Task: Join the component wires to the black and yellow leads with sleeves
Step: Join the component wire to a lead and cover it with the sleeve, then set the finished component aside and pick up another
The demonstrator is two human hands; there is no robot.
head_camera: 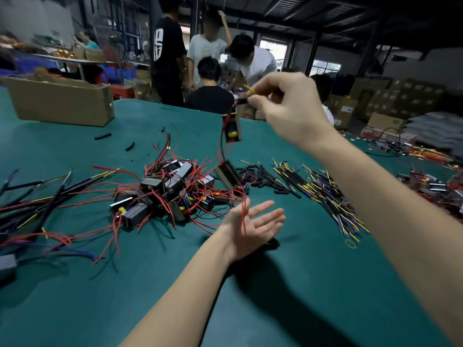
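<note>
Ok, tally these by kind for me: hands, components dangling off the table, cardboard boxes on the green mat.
Hands: 2, left hand open, right hand pinching a yellow lead
Dangling components: 2
Cardboard boxes: 1
Total: 5

Wire ends hidden inside right hand (283, 106) pinch, dangling components (229, 175) motion-blurred, left wire bundle (15, 209) cropped

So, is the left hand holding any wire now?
No, the left hand lies open, palm up, under a hanging red wire; the right hand pinches the leads.
</note>
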